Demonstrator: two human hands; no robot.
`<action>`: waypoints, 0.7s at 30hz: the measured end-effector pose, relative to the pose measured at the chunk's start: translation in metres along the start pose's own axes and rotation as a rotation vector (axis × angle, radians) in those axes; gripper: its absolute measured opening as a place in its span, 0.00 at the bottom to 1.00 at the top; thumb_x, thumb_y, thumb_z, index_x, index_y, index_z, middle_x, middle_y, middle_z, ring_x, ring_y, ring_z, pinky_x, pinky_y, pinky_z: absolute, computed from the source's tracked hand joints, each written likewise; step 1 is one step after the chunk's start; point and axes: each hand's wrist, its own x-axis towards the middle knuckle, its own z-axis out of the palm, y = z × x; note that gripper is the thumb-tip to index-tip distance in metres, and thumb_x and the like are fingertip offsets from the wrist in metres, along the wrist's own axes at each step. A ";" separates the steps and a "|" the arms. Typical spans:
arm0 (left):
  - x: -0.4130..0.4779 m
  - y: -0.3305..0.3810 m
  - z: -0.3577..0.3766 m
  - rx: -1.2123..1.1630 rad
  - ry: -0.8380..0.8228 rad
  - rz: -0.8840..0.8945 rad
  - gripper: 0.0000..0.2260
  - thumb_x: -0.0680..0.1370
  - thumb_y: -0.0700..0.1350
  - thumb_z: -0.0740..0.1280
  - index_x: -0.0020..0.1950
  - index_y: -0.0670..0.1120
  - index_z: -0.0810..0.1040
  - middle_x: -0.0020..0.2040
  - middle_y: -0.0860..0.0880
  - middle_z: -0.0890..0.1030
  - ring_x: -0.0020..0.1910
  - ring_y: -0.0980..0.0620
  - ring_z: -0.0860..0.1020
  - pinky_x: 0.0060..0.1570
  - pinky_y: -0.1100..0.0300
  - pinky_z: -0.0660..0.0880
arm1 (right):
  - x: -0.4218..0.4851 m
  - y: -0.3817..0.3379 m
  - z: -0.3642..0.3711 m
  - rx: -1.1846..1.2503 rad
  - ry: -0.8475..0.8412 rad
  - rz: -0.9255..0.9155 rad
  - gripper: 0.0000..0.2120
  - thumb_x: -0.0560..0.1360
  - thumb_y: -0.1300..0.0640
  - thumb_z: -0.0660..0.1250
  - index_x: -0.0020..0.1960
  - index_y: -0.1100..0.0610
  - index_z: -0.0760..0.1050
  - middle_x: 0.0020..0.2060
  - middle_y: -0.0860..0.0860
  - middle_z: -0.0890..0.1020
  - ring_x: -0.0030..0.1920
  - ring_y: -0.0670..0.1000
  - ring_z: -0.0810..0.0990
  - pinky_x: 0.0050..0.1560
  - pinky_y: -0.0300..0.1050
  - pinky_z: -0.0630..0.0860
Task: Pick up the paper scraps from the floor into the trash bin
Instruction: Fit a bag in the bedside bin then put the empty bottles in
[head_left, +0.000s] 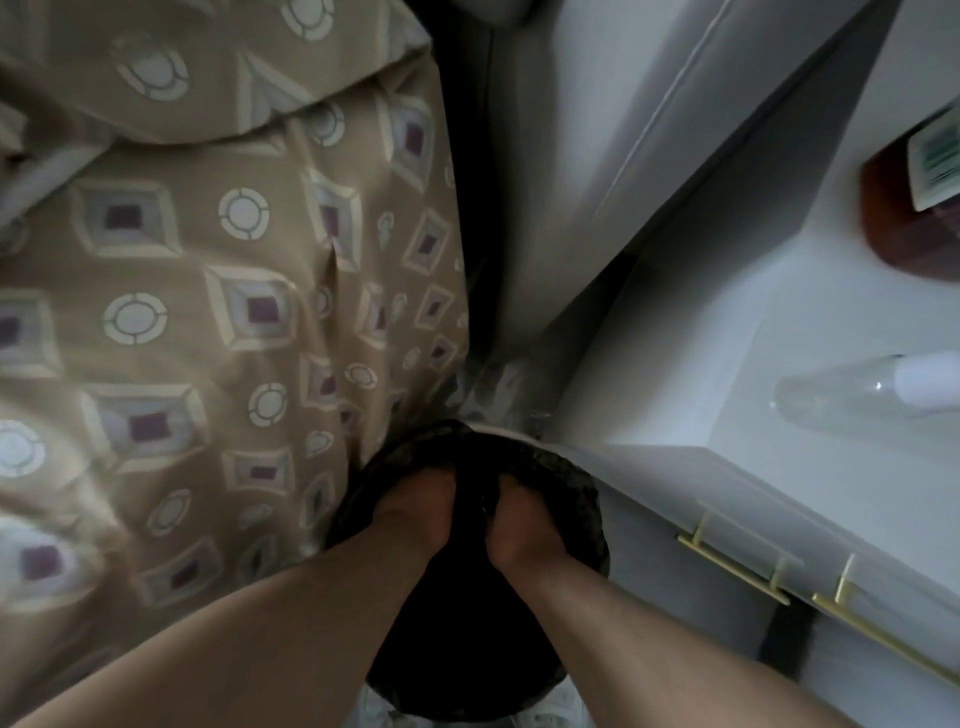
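Note:
A round dark trash bin (582, 499) with a black liner stands on the floor in the gap between a bed and a white cabinet. Both my hands reach down into its mouth, side by side. My left hand (415, 512) and my right hand (524, 527) have their fingers curled down into the black inside, with a dark fold of liner between them. The fingertips are hidden in the dark, so I cannot tell what they hold. No paper scrap shows clearly; pale blurred patches (558, 701) lie on the floor below the bin.
A bed with a tan patterned cover (208, 312) fills the left. On the right is a white cabinet (727, 312) with brass handles (732, 564); a clear bottle (841, 395) and a brown bottle (909, 218) lie on top. A white door or panel (597, 156) rises behind.

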 end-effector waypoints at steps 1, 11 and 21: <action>0.002 -0.001 0.000 0.010 -0.018 -0.003 0.16 0.80 0.40 0.57 0.67 0.42 0.69 0.63 0.42 0.75 0.60 0.42 0.75 0.58 0.52 0.72 | 0.001 -0.002 -0.002 -0.003 0.009 -0.008 0.14 0.78 0.63 0.57 0.64 0.63 0.68 0.58 0.61 0.77 0.58 0.60 0.76 0.55 0.46 0.72; -0.092 0.014 -0.047 -0.117 0.157 0.022 0.13 0.75 0.50 0.60 0.59 0.49 0.72 0.59 0.47 0.76 0.56 0.46 0.77 0.51 0.55 0.74 | -0.104 -0.029 -0.080 0.206 -0.058 -0.051 0.17 0.74 0.51 0.62 0.62 0.49 0.74 0.59 0.48 0.79 0.59 0.50 0.77 0.54 0.37 0.71; -0.222 0.090 -0.155 -0.865 0.638 0.406 0.06 0.70 0.45 0.72 0.46 0.51 0.80 0.40 0.57 0.81 0.41 0.59 0.80 0.42 0.67 0.76 | -0.256 -0.011 -0.229 0.489 0.192 -0.248 0.10 0.74 0.56 0.67 0.43 0.39 0.75 0.44 0.40 0.82 0.46 0.38 0.80 0.49 0.32 0.75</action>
